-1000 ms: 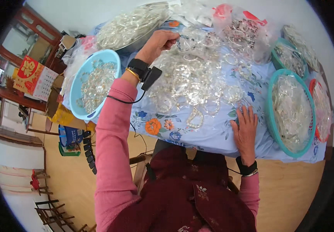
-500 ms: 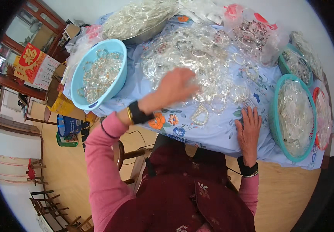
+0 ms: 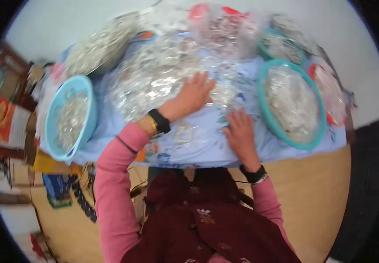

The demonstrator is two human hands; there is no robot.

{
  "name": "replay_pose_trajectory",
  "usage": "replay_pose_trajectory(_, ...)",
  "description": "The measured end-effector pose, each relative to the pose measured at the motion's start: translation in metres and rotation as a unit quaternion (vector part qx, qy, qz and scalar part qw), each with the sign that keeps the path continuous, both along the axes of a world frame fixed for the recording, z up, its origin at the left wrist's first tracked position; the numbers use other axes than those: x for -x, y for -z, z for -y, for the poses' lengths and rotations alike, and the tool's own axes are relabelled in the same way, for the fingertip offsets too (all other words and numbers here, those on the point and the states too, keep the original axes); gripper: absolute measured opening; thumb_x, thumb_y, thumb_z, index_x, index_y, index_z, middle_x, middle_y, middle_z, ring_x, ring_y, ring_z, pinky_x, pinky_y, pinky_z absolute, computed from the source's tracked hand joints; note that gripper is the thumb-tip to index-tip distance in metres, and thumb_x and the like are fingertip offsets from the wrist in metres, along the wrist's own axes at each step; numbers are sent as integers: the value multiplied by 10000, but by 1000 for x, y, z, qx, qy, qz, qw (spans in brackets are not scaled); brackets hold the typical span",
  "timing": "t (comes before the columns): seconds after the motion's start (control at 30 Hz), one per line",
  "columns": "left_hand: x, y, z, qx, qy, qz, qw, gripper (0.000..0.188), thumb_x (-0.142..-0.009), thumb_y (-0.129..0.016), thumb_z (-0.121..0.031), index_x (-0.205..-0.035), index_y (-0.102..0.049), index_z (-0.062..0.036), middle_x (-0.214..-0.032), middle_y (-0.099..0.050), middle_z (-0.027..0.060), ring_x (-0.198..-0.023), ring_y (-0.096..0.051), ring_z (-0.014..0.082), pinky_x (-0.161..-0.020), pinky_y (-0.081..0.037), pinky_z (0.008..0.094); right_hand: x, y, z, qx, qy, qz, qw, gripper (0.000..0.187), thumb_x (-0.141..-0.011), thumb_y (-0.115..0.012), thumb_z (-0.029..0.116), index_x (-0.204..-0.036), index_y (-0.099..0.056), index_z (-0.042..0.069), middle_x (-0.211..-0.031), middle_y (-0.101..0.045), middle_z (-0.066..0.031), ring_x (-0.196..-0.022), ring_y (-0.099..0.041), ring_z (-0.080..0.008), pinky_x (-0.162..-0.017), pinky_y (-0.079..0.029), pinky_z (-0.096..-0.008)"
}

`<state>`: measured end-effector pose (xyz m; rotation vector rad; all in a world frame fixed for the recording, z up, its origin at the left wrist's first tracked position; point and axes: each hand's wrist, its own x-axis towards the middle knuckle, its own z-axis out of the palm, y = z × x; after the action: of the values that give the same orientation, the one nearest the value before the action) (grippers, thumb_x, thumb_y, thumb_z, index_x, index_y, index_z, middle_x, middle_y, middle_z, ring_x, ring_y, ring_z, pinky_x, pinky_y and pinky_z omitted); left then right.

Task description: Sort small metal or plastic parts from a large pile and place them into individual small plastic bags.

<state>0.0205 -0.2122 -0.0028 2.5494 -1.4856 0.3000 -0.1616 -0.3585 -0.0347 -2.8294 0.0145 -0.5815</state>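
My left hand [image 3: 192, 95], fingers spread, lies over the right side of a broad pile of clear-bagged bracelets [image 3: 147, 83]; whether it touches the bags is hard to tell through the blur. Just beyond its fingertips rests a small cluster of bagged pieces [image 3: 225, 93]. On the blue flowered tablecloth [image 3: 211, 147], my right hand [image 3: 242, 136] lies flat with its fingers apart, holding nothing. A beaded bracelet [image 3: 183, 133] sits on the cloth between my left wrist and the table's front edge.
A light blue basin [image 3: 90, 116] of bagged pieces stands at the left, with a heaped metal bowl [image 3: 106, 65] behind it. A teal basket [image 3: 263, 98], a smaller teal basket [image 3: 263, 50] and a red basket [image 3: 329, 119] stand at the right. A clear bag [image 3: 226, 33] stands at the back.
The view has swung to the right and blurred. My left hand has moved from the middle of the pile toward its right side, closer to my right hand, which stays flat on the cloth.
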Motion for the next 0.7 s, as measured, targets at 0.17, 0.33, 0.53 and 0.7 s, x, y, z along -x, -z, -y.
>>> replay_pose_trajectory(0.17, 8, -29, 9, 88, 47, -43, 994, 591, -771, -658, -222, -1295, -422, -83, -1377, -337, 193, -1244, -353, 376, -983, -324, 515, 5, -4, 2, -25, 12, 17, 999, 457, -810, -617, 270, -1197, -508, 53, -1283, -457, -147, -1256, -337, -375, -1010, -247, -556)
replay_pose_trajectory(0.33, 11, -29, -57, 74, -19, -28, 997, 537, -766, -651, -183, -1253, -460, -59, -1336, -385, 211, -1221, -372, 383, -1002, -325, 438, 10, -9, 3, -37, 10, 28, 999, 444, -829, -596, 275, -1192, -505, 35, -1280, -445, -142, -1253, -326, -367, -1014, -242, -542)
replay_pose_trajectory(0.53, 11, -17, -100, 8, -157, -11, 988, 518, -765, -642, -184, -1232, -471, -36, -1322, -373, 263, -1190, -379, 428, -969, -345, 463, 13, -7, 8, -29, 13, 32, 999, 450, -845, -580, 280, -1200, -496, 16, -1292, -426, -152, -1258, -311, -368, -1024, -233, -532)
replay_pose_trajectory(0.7, 12, -10, -100, 57, -95, -74, 991, 515, -789, -622, -187, -1256, -460, -39, -1353, -341, 268, -1177, -400, 434, -975, -352, 449, 9, -7, 1, -34, 9, 35, 999, 450, -834, -589, 285, -1187, -512, 16, -1286, -439, -155, -1258, -315, -370, -1018, -242, -539)
